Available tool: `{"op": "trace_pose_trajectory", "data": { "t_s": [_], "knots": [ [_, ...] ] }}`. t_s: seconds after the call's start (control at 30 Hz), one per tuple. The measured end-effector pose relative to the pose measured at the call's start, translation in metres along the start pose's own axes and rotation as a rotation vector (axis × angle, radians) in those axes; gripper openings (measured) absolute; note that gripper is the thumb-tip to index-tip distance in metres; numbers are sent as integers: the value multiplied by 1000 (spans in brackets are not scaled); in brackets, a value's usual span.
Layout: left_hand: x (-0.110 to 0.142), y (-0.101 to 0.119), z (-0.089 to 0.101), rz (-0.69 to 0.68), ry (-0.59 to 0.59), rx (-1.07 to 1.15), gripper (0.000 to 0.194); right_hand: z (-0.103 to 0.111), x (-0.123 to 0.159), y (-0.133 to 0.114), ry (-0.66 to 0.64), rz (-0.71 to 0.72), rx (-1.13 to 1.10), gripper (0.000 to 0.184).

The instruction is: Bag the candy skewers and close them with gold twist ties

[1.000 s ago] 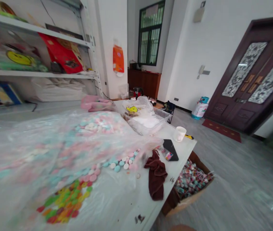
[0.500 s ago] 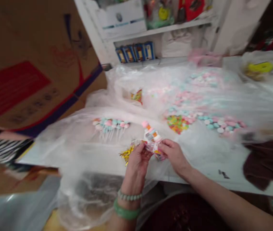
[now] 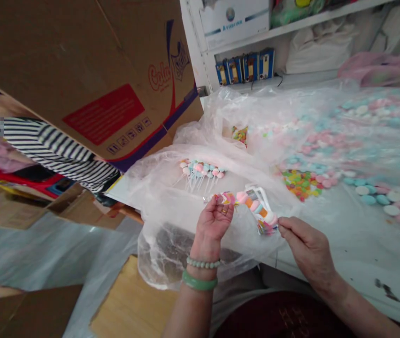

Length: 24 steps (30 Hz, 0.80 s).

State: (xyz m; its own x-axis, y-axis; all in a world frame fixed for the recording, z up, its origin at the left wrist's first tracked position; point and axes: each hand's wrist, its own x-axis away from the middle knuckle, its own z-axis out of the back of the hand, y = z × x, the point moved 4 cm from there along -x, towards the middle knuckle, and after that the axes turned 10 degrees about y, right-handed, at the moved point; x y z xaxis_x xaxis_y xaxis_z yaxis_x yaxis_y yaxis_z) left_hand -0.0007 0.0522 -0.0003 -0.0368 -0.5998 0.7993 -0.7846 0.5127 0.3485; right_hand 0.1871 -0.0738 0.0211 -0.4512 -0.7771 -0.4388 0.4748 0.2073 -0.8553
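My left hand (image 3: 215,221), palm up with a ring and green bracelets on its wrist, pinches a small pink-and-white printed plastic wrapper (image 3: 226,198). The fingertips of my right hand (image 3: 305,241) are closed on the lower end of a marshmallow skewer (image 3: 254,205), with pink, orange, blue and white pieces in a row. The skewer's other end points at the wrapper, close to it. Under the skewer lie a white-edged frame-like piece (image 3: 266,197) and several colourful printed wrappers (image 3: 265,229). Beyond my left hand lies a cluster of marshmallow lollipops (image 3: 200,169) on white sticks.
Clear plastic sheeting (image 3: 172,159) covers much of the white table. Gummy candies (image 3: 300,184) and loose pastel marshmallows (image 3: 393,197) are piled to the right. A large carton (image 3: 97,70) stands at left; a person in a striped top (image 3: 59,145) is behind it. Shelves (image 3: 302,28) rise at the back.
My hands have moved apart, the left with the wrapper and the right with the skewer. The gold strips near my left hand are out of sight. The view has swung left.
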Motion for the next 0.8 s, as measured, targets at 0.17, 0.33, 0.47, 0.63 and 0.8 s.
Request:
{"op": "trace_pose_trajectory", "data": {
  "t_s": [0.17, 0.33, 0.47, 0.63, 0.8],
  "knots": [
    [-1, 2, 5, -27, -21, 6, 25, 1, 3, -5, 7, 159, 46, 14],
    [-1, 3, 9, 2, -53, 12, 24, -2, 4, -1, -43, 206, 79, 16],
    [-1, 8, 11, -8, -101, -17, 28, 0, 3, -3, -38, 320, 215, 20],
    [4, 16, 8, -94, -173, -59, 28, 5, 6, -10, -1, 562, 416, 26],
    [7, 19, 5, -276, -172, -50, 23, 6, 7, -14, -32, 607, 438, 30]
  ]
}}
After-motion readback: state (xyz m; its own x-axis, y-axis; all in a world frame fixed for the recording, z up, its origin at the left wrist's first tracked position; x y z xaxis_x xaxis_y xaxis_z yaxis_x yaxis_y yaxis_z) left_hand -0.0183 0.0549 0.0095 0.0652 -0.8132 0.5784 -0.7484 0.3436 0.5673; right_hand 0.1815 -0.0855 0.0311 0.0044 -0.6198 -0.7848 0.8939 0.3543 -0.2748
